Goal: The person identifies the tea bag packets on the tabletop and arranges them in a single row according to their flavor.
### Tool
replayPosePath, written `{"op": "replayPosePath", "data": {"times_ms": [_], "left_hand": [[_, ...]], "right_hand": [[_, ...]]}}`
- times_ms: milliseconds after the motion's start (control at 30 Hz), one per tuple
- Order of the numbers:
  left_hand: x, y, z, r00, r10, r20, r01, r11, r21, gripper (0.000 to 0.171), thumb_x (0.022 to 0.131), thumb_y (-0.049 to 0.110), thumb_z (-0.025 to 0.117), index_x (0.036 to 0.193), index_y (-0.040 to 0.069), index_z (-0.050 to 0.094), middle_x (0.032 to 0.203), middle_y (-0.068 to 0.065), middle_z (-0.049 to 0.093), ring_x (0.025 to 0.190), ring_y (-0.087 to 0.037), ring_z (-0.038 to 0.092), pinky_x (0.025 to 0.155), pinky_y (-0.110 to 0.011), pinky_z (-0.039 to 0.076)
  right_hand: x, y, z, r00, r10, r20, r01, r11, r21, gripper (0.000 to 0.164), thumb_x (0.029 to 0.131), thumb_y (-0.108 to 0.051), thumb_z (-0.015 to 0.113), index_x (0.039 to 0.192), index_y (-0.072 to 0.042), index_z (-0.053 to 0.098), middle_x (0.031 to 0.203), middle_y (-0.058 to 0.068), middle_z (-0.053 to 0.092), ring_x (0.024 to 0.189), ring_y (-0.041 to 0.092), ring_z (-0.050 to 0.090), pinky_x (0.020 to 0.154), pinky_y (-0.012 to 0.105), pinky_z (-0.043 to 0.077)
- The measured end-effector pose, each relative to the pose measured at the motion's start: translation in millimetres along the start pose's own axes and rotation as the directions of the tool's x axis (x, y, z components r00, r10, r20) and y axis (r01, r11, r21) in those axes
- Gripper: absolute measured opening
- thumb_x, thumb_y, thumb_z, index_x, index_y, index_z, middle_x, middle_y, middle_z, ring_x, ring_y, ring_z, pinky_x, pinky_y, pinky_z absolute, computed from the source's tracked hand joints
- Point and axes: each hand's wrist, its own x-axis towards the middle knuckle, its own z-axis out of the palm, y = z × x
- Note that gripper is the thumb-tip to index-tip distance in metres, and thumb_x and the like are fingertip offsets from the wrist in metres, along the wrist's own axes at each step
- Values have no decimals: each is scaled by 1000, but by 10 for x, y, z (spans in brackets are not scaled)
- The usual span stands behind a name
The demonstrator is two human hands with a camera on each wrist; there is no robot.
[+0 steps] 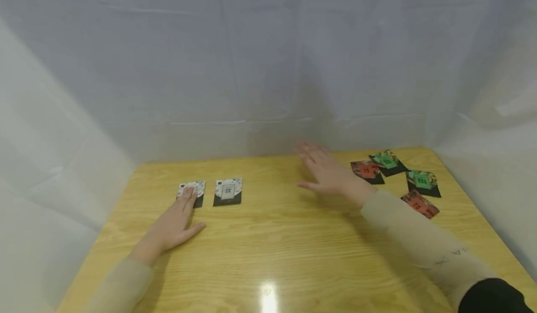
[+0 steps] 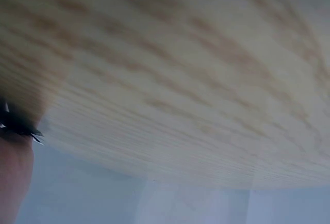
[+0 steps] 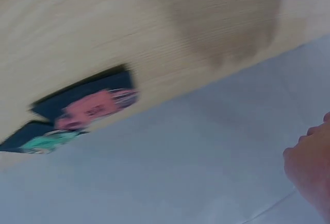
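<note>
So the white-and-black packet [image 1: 200, 195] we're looking at is right under the left fingertips, flat on the table, with part of its front covered by them. The left hand [image 1: 173, 228] has its fingers out straight, resting on the packet rather than gripping it, and its thumb is stuck out to the right, over bare wood.

Just right of those fingers there's a second white packet [image 1: 228, 191], lying flat with a small gap between the two.

Way over to the right we've got the right hand [image 1: 329, 172], fingers stretched out and thumb apart. It looks lifted, with a shadow on the wood in the right wrist view.

To the right of those fingers, past the wrist, sit four more: a red packet [image 1: 366, 170] meeting an upper green packet [image 1: 387, 161], then a lower green packet [image 1: 423, 181] with a lower red packet [image 1: 421, 204] close against it, beside the sleeve [image 1: 419, 236].

All of it's on a wood-grain table [image 1: 268, 238], and beyond the right fingertips hangs a pale sheet [image 1: 268, 71].
</note>
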Motion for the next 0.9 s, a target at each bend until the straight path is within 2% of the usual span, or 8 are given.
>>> {"op": "replayPosePath", "data": {"times_ms": [133,400,567,700,800,900], "left_hand": [[-5,11,-17,1000,4,-9,-4,1000,-2,94,105,52,57,160,-17,25,171,-37,17,159,-54,20,130,-63,26],[-16,55,-62,1000,2,-8,-2,1000,3,94,104,52,58,160,-16,26,171,-37,19,159,-54,22,130,-62,28],[-11,41,-52,1000,0,-3,0,1000,-3,94,104,51,58,160,-16,26,171,-37,18,160,-54,21,130,-63,27],[-4,5,-11,1000,-3,5,3,1000,-1,94,105,52,58,161,-16,24,172,-36,15,160,-53,19,131,-63,26],[-2,-13,12,1000,-8,15,8,1000,1,95,105,53,57,162,-15,23,173,-35,14,161,-53,17,131,-62,24],[4,-21,15,1000,-5,13,5,1000,-2,96,105,54,57,162,-15,23,173,-35,14,161,-53,18,131,-63,25]], "right_hand": [[-177,139,-38,999,44,-10,-45,999,-18,95,103,-53,65,167,1,22,175,27,21,163,44,22,133,62,23],[-564,467,47,990,138,-37,-138,990,15,90,103,-47,66,166,2,24,174,30,21,162,47,22,133,63,21],[-802,652,145,984,174,-46,-171,984,55,91,105,-56,58,168,-2,20,173,31,21,160,50,23,130,66,23],[-972,751,230,980,192,-43,-188,978,86,93,106,-62,51,168,1,20,172,33,20,159,52,22,130,68,21],[-1089,779,257,977,210,-40,-203,971,129,91,106,-56,57,164,7,27,170,36,22,158,54,22,128,71,21],[-1186,802,285,973,229,-20,-223,962,157,88,106,-52,58,163,8,29,171,35,21,159,54,20,129,70,18]]}}
